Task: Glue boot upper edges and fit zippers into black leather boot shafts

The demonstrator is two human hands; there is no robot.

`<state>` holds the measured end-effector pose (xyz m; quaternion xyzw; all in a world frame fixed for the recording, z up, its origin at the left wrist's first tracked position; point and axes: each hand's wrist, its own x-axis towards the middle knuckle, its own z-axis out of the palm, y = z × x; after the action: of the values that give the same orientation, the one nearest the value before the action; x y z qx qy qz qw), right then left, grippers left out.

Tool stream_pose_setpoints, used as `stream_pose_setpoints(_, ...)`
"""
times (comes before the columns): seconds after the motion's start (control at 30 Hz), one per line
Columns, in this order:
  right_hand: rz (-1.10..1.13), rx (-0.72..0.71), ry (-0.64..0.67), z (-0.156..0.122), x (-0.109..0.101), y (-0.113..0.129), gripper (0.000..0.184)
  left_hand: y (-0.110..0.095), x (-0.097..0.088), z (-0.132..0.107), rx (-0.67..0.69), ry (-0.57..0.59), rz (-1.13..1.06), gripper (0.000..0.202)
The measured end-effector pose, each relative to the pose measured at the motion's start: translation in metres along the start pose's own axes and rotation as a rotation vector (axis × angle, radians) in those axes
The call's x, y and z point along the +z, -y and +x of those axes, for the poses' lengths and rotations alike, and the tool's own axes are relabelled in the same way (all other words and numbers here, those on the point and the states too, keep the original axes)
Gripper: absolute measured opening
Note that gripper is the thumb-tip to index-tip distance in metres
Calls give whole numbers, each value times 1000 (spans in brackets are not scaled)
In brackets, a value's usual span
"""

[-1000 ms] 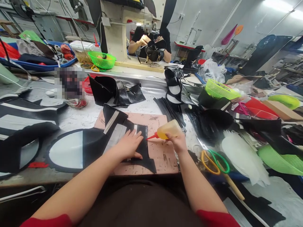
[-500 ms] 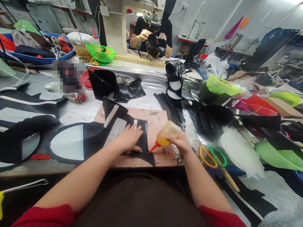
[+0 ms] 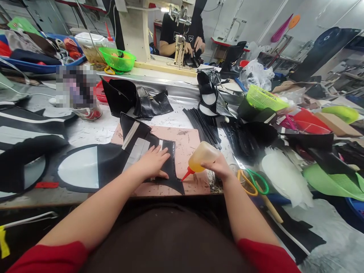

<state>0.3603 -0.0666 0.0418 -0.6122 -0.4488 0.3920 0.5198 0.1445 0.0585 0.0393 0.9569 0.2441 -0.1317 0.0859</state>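
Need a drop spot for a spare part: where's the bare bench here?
Bare: pink mat, far half, between black leather piece and black strips; grey table between mat and jar. Crowded right of glue bottle: scissors, green basket.

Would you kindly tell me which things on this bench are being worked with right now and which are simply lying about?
In use: left hand flat on the black leather piece; right hand gripping the glue bottle, nozzle down at its edge; pink board beneath.
Lying about: scissors, black strips, green basket, lime basket.
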Motion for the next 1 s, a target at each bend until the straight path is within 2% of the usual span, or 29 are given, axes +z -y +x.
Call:
stream_pose_setpoints(0.07, 27, 17, -9, -1, -4, -5, 54, -4, -1, -6, 4, -60, 24, 78)
stream_pose_setpoints(0.17, 148, 95, -10, -9, -6, -18, 51, -15, 0, -27, -28, -255, 58, 60)
stream_pose_setpoints(0.23, 285, 164, -30, -20, -4, -28, 51, -22, 5, -44, -123, -378, 49, 53)
stream_pose_setpoints(0.3, 419, 231, -84, -32, 0, -38, 51, -28, 14, -58, -232, -419, 39, 54)
stream_pose_setpoints(0.4, 527, 275, -178, -47, 7, -47, 48, -27, 26, -62, -279, -366, 54, 48)
stream_pose_setpoints(0.5, 597, 242, -229, -53, 11, -44, 46, -14, 28, -56, -171, -253, 6, 36)
stream_pose_setpoints(0.63, 692, 177, -268, -51, 15, -30, 44, 16, 13, -56, 69, -117, -20, 36)
stream_pose_setpoints(0.77, 742, 75, -307, -55, 15, -17, 45, 43, -11, -67, 153, -16, 101, 52)
stream_pose_setpoints(0.83, 732, 19, -330, -58, 13, -14, 47, 49, -24, -71, 131, 76, 153, 54)
stream_pose_setpoints(0.9, 727, -11, -361, -61, 8, -13, 49, 47, -40, -73, 36, 131, 217, 48)
stream_pose_setpoints(1.0, 753, -44, -442, -62, 0, -10, 51, 27, -69, -75, -135, 100, 291, 39)
